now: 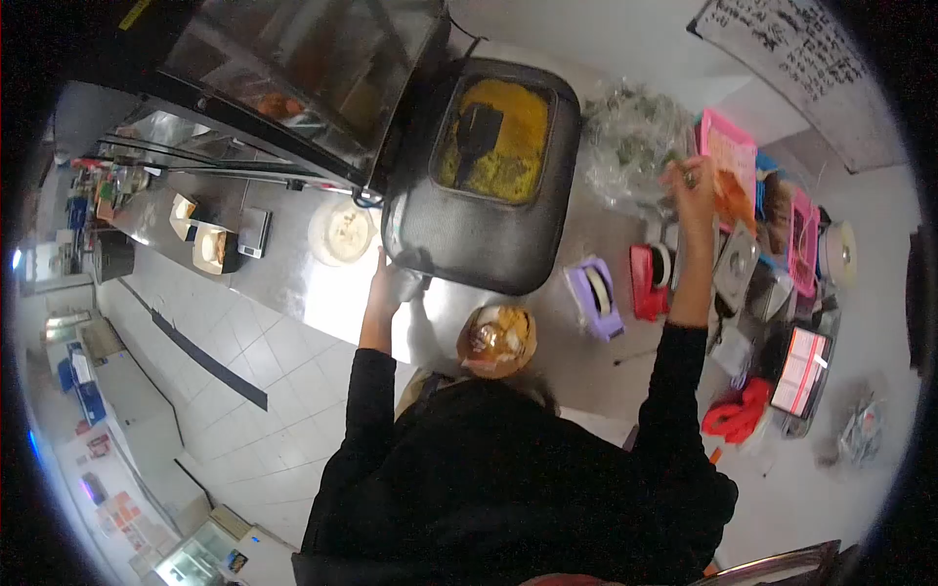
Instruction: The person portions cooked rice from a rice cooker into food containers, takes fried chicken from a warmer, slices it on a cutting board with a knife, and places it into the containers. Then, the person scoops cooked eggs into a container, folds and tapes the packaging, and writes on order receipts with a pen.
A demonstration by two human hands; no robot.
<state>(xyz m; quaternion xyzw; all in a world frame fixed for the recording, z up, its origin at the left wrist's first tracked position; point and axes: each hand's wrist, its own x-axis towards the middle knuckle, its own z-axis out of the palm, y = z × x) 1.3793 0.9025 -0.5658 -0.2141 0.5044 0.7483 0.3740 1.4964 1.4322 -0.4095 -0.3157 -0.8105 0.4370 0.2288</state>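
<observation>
My right hand (pixel 692 188) is raised at the right, between a clear plastic bag (pixel 630 146) with green leaves and a pink basket (pixel 728 146). Its fingers are pressed together; what they hold is too small to make out. At the lower left corner of a large dark container (pixel 479 230) is my left hand (pixel 387 283), its fingers blurred and partly hidden. Yellow food shows through the opening in the container's top. A round paper bowl (pixel 496 342) of food sits close to my body, at the counter's front edge.
A purple tape dispenser (pixel 594 298) and a red one (pixel 650 281) stand right of the container. Farther right are a metal lid (pixel 737 269) and a phone-like screen (pixel 801 371). Leftward lie a white round tub (pixel 342 232), a scale (pixel 254 232) and a food box (pixel 213 249).
</observation>
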